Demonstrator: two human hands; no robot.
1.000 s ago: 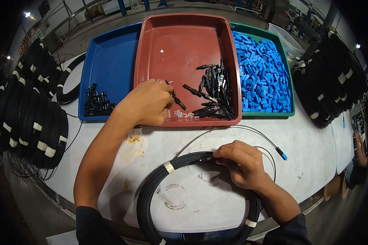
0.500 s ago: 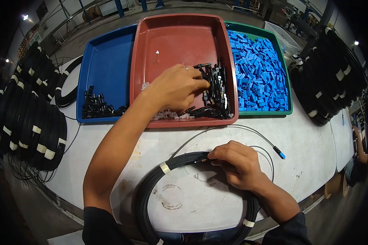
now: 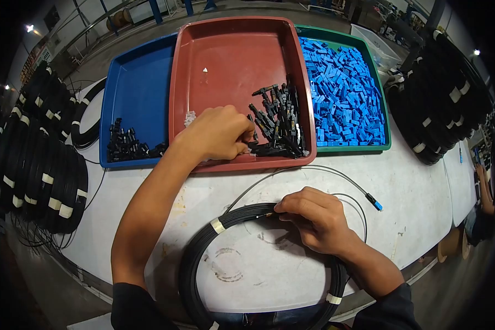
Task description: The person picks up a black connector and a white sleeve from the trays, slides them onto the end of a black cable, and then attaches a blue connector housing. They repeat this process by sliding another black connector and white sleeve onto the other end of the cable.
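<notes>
My left hand (image 3: pixel 219 132) is down in the red tray (image 3: pixel 234 49) with its fingers pinched together, and what they hold is hidden. Close to its fingertips lies a pile of black connector parts (image 3: pixel 278 118). Small clear plastic pieces (image 3: pixel 190 117) show beside the wrist. My right hand (image 3: pixel 316 220) pinches the end of a black cable, whose thin tip (image 3: pixel 263 215) sticks out to the left with a whitish point. Below it rests a coil of black cable (image 3: pixel 190 272) bound with pale tape. Its other end carries a blue-tipped connector (image 3: pixel 374 202) on the table.
Beside the red tray stand a blue tray (image 3: pixel 140 66) with black parts and a green tray (image 3: pixel 386 132) full of blue connector pieces. Stacked cable coils rise at the left (image 3: pixel 38 176) and right (image 3: pixel 437 104). Another person's arm (image 3: pixel 485 190) shows at the far right.
My left hand has moved left and towards me, away from the black parts to the front of the red tray. My right hand keeps its pinch on the cable end.
</notes>
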